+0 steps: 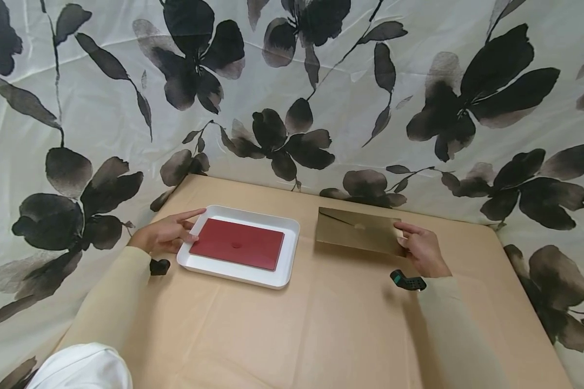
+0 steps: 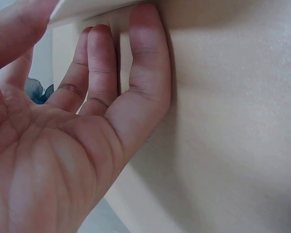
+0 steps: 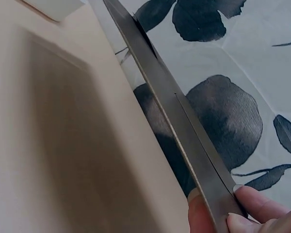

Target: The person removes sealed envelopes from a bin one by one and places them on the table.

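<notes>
A white tray [image 1: 290, 243] rests on the table at centre left, with a red envelope [image 1: 258, 240] lying flat in it. My left hand [image 1: 163, 233] holds the tray's left edge. In the left wrist view, the fingers [image 2: 150, 53] of that hand bend beneath the pale tray rim [image 2: 94, 8]. To the right of the tray, a gold envelope [image 1: 352, 236] is raised off the table, its shadow showing below it. My right hand [image 1: 424, 253] pinches it by its right edge; the right wrist view shows this envelope [image 3: 172, 109] nearly edge-on, tilted, between thumb and fingers.
A tan cover lies over the table [image 1: 292, 324]. Behind and at both sides hangs white fabric [image 1: 350, 119] printed with dark flowers. A white rounded object [image 1: 83, 367] shows at the lower left, its kind unclear.
</notes>
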Motion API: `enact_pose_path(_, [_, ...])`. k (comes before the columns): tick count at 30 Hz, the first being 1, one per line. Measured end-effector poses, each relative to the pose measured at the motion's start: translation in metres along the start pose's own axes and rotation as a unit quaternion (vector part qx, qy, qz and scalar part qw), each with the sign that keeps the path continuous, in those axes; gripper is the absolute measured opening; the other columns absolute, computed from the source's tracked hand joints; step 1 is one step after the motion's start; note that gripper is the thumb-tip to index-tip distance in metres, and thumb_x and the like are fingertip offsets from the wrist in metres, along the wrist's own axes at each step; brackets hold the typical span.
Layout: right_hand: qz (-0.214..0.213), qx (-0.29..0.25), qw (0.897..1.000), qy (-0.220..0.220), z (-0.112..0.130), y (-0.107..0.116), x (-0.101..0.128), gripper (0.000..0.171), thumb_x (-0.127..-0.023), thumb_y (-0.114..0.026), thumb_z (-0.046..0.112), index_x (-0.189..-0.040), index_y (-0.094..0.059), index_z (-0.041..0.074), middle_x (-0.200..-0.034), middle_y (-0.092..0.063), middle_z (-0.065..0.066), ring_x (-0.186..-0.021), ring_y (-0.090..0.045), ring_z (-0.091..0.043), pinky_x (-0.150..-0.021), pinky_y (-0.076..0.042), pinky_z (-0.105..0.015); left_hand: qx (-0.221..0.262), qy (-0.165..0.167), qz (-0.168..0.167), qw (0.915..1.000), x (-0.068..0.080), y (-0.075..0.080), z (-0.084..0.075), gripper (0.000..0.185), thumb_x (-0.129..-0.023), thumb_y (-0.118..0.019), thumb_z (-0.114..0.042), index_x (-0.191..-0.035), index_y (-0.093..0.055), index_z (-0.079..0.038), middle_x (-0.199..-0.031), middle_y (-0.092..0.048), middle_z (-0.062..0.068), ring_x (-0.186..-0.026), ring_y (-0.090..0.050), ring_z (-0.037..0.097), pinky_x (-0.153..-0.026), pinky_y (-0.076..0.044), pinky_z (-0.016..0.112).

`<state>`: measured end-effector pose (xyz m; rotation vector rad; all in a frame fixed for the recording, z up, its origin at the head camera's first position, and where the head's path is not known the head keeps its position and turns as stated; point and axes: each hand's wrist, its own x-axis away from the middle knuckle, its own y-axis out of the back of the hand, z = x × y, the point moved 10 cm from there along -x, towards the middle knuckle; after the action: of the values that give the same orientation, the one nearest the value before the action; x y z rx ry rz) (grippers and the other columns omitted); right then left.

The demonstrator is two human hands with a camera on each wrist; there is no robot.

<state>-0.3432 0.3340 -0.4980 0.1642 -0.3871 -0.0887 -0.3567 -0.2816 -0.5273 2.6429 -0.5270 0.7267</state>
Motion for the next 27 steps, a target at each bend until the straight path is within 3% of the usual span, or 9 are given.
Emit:
enact_pose_path(3, [0.001,0.001,1.000,0.002,0.000,0.004,-0.001,0.056,-0.104,-0.052,-0.001,-0.159,-0.043,0.009,-0.162,-0.036,-0.008,-0.110,-0.051,-0.010,-0.079,-0.052,-0.017,0.004,0.003,-0.003,1.0000,-0.001,0.001,0.000,0.097,-0.094,-0.071,-0.006,-0.167,-0.015,-0.038,-0.160,-0.033,0.024,-0.118,-0.063,0.030,-0.091,-0.060,0.044])
enact_pose_path(9, [0.002,-0.005,1.000,0.006,-0.002,0.011,-0.004,0.056,-0.103,-0.054,-0.001,-0.158,-0.045,0.008,-0.133,-0.050,0.008,-0.091,-0.048,-0.007,-0.075,-0.049,-0.019,0.009,0.008,-0.006,0.9999,-0.002,0.002,0.001,0.098,-0.094,-0.071,-0.004,-0.167,-0.015,-0.038,-0.161,-0.033,0.024,-0.118,-0.063,0.030,-0.092,-0.060,0.045])
enact_pose_path(16, [-0.003,-0.011,1.000,0.003,-0.006,0.022,-0.004,0.055,-0.102,-0.056,-0.002,-0.155,-0.051,0.013,-0.131,-0.049,0.007,-0.096,-0.049,-0.007,-0.076,-0.051,-0.019,0.009,0.003,0.003,0.9999,-0.005,-0.001,0.001,0.098,-0.094,-0.070,-0.005,-0.167,-0.013,-0.038,-0.161,-0.032,0.025,-0.120,-0.062,0.028,-0.093,-0.060,0.045])
enact_pose_path(22, [-0.003,-0.019,1.000,0.008,-0.006,0.030,-0.005,0.054,-0.102,-0.056,-0.002,-0.154,-0.052,0.012,-0.106,-0.049,0.012,-0.089,-0.048,-0.007,-0.073,-0.050,-0.019,0.014,0.006,0.005,0.9999,-0.006,-0.001,0.003,0.099,-0.095,-0.069,-0.004,-0.167,-0.012,-0.039,-0.163,-0.030,0.025,-0.120,-0.062,0.029,-0.093,-0.060,0.045])
enact_pose_path(27, [-0.006,-0.006,1.000,0.006,-0.007,0.036,-0.006,0.055,-0.102,-0.056,0.000,-0.155,-0.050,0.012,-0.111,-0.050,0.014,-0.094,-0.048,-0.007,-0.075,-0.051,-0.019,0.005,0.007,-0.003,1.0000,-0.005,0.000,0.003,0.097,-0.095,-0.069,-0.005,-0.167,-0.013,-0.038,-0.161,-0.032,0.025,-0.121,-0.061,0.031,-0.092,-0.060,0.045])
